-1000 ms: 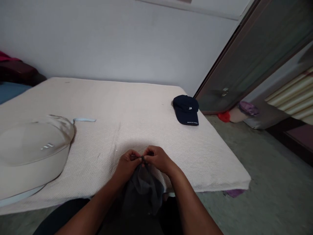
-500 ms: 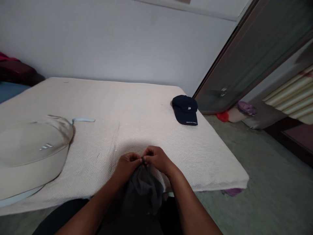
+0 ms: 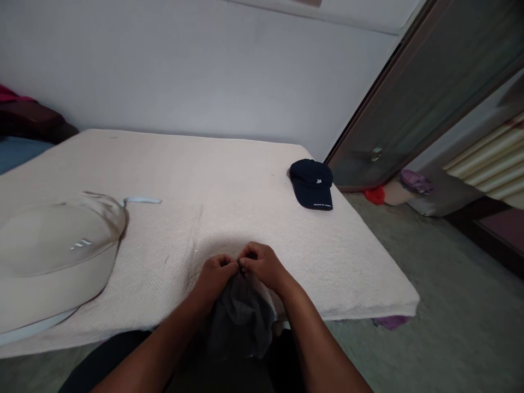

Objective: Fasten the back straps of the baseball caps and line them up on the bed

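Both my left hand (image 3: 213, 277) and my right hand (image 3: 264, 265) are pinching one dark grey cloth (image 3: 241, 312) at its bunched-up top in the head view. On each hand, the thumb and fingertips are pressing together with cloth caught between them. My two hands are staying close, just beside each other, and their tips are nearly touching. The cloth is hanging in soft folds below my hands, at the near edge of the bed (image 3: 229, 174). I cannot tell what its dark lower end is resting on.

A beige cap (image 3: 53, 240) is sitting on the left part of the bed, with its brim pointing to the bed's near edge. A pale blue strap (image 3: 143, 200) is poking out behind it. A navy cap (image 3: 311, 183) with small white letters is lying near the bed's right side, toward the back. Behind the bed, a plain wall (image 3: 184, 65) is going up. Right of the bed, something red (image 3: 374, 195) is lying on the grey floor (image 3: 376, 349), and a striped curtain (image 3: 491, 164) is hanging farther off.
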`<state>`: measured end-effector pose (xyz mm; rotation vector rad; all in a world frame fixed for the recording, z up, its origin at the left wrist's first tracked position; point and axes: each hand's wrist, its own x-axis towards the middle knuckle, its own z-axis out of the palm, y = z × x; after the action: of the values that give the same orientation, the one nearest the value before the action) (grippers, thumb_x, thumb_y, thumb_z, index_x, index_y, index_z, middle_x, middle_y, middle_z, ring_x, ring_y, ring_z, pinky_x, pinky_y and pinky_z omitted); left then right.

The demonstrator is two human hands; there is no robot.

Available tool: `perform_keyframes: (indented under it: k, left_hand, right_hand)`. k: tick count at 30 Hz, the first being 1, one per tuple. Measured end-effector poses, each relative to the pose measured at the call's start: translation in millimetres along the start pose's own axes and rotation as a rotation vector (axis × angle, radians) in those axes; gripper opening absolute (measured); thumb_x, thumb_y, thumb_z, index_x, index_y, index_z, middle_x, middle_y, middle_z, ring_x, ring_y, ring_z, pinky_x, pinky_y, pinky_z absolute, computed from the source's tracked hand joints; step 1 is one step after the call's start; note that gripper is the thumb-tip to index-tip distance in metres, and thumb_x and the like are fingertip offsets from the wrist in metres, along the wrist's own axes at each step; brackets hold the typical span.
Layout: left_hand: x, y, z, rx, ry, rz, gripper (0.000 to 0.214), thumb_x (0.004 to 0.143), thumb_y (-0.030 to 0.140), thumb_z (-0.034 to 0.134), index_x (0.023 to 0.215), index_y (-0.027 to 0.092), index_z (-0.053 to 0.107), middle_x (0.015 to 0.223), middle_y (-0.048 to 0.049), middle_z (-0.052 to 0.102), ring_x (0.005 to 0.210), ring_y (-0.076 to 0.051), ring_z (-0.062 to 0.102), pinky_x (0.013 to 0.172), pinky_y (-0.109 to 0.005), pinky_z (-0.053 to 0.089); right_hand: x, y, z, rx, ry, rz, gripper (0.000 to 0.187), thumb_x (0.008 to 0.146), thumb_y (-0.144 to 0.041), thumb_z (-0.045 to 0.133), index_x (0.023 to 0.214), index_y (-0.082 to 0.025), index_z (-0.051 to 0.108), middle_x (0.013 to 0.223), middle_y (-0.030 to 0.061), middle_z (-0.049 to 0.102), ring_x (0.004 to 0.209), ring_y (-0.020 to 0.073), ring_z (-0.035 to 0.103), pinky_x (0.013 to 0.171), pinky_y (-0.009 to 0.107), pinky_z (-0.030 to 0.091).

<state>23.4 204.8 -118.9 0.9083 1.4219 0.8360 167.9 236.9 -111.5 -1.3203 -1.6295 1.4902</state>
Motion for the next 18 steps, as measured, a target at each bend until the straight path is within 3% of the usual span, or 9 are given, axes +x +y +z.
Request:
perform_keyframes:
  k: [7, 18]
  left_hand:
    - [-2, 4, -0.6, -0.066, -0.045, -0.032, 0.016, 0.063, 0.028, 0.060, 0.059, 0.017, 0.049, 0.048, 0.0042, 0.049, 0.042, -0.008, 0.042, 0.042, -0.020, 0.029]
    - [-6, 7, -2.4, -0.110, -0.122, -0.059, 0.015, 0.062, 0.027, 0.062, 0.062, 0.015, 0.054, 0.050, 0.0017, 0.053, 0.043, -0.009, 0.047, 0.042, -0.021, 0.032]
  right_hand:
    - [-11, -11, -9, -0.181, -0.127, -0.105, 0.027, 0.065, -0.007, 0.059, 0.089, -0.017, 0.063, 0.077, -0.0003, 0.061, 0.066, 0.0103, 0.052, 0.061, 0.021, 0.039]
    - [-15, -12, -11, -0.175, -0.145, -0.091, 0.020, 0.065, -0.009, 0.060, 0.083, -0.017, 0.059, 0.073, -0.0010, 0.058, 0.068, 0.0110, 0.051, 0.059, 0.021, 0.038]
